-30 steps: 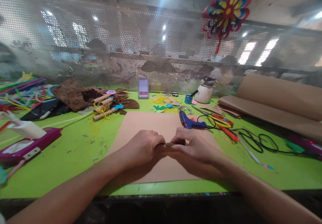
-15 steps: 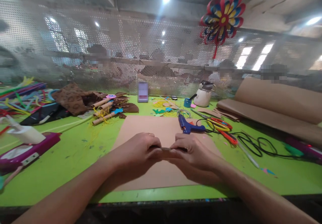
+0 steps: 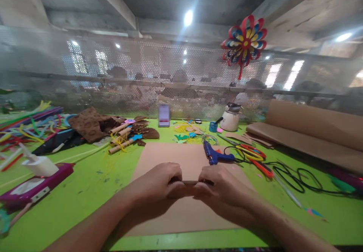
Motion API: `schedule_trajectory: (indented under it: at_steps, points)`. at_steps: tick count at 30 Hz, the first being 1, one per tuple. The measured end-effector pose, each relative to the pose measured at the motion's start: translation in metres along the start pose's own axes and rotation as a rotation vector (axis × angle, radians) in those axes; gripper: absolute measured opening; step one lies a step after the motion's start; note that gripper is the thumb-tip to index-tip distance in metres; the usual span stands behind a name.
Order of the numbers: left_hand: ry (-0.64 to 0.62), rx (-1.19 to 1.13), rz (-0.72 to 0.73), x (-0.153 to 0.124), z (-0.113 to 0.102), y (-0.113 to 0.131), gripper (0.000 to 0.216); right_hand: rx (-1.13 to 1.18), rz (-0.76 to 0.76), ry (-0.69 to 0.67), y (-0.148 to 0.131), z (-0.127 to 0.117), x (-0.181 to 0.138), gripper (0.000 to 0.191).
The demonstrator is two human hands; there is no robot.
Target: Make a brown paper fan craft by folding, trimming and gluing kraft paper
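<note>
Brown strip, pinched at frame centre between left hand and right hand, could be torn if pulled unevenly.

one view only, from a camera worn on the person's head, looking forward and down across the green table toward the mesh screen at its far edge. it sits close: both forearms enter from the bottom edge, and the left hand and right hand meet low in the middle, over the brown sheet. the aim is level enough to take in the ceiling beams and the paper pinwheel high on the right (the wide lens bends the edges).
</note>
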State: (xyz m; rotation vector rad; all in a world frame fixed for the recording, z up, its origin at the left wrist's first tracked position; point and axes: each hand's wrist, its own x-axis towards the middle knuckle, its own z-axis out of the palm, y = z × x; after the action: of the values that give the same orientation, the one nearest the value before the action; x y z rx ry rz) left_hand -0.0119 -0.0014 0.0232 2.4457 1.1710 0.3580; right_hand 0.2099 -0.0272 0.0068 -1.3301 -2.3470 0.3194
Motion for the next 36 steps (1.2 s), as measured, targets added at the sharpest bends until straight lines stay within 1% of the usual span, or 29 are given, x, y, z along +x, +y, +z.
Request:
schedule_trajectory:
  at_steps: [2,4,6,7,9,11,13,15,17,19,22,26,32,34,36]
  points:
    - [-0.034,0.012,0.043,0.003,0.001,-0.005,0.029,0.015,-0.014,0.030,0.006,0.003,0.002,0.016]
    - [-0.078,0.025,0.092,0.006,0.002,-0.010,0.024,0.037,-0.049,0.101,0.010,0.001,0.010,0.018]
    - [-0.040,0.023,0.105,0.006,0.005,-0.013,0.023,-0.013,-0.117,0.163,0.012,-0.006,0.030,0.018]
    - [-0.037,0.025,0.108,0.006,0.006,-0.014,0.021,-0.075,-0.155,0.185,0.013,-0.012,0.046,0.019]
    - [-0.002,0.028,0.116,0.003,0.007,-0.014,0.019,-0.300,-0.186,0.126,0.014,-0.021,0.088,0.019]
    - [0.005,0.035,0.116,0.001,0.007,-0.013,0.018,-0.376,-0.189,0.117,0.019,-0.022,0.138,0.022]
    - [-0.010,0.049,0.119,0.000,0.007,-0.014,0.018,-0.441,-0.168,0.106,0.027,-0.012,0.186,0.021]
    - [-0.027,0.067,0.126,0.000,0.007,-0.017,0.017,-0.500,-0.138,0.084,0.037,0.006,0.227,0.024]
    - [-0.005,0.107,0.137,0.002,0.010,-0.021,0.016,-0.547,-0.114,0.068,0.047,0.025,0.258,0.029]
    - [-0.016,0.165,0.176,0.006,0.014,-0.027,0.017,-0.583,-0.085,0.072,0.055,0.041,0.281,0.030]
    - [-0.037,0.233,0.232,0.015,0.025,-0.038,0.019,-0.625,-0.049,0.092,0.062,0.056,0.304,0.032]
    - [-0.053,0.269,0.285,0.027,0.045,-0.054,0.027,-0.666,-0.024,0.102,0.065,0.068,0.322,0.032]
    - [-0.066,0.284,0.332,0.040,0.070,-0.072,0.035,-0.680,-0.028,0.111,0.060,0.081,0.330,0.033]
    - [-0.072,0.280,0.300,0.044,0.077,-0.076,0.037,-0.680,-0.021,0.118,0.059,0.084,0.331,0.033]
    - [-0.083,0.279,0.300,0.048,0.084,-0.081,0.041,-0.679,-0.007,0.125,0.059,0.087,0.332,0.033]
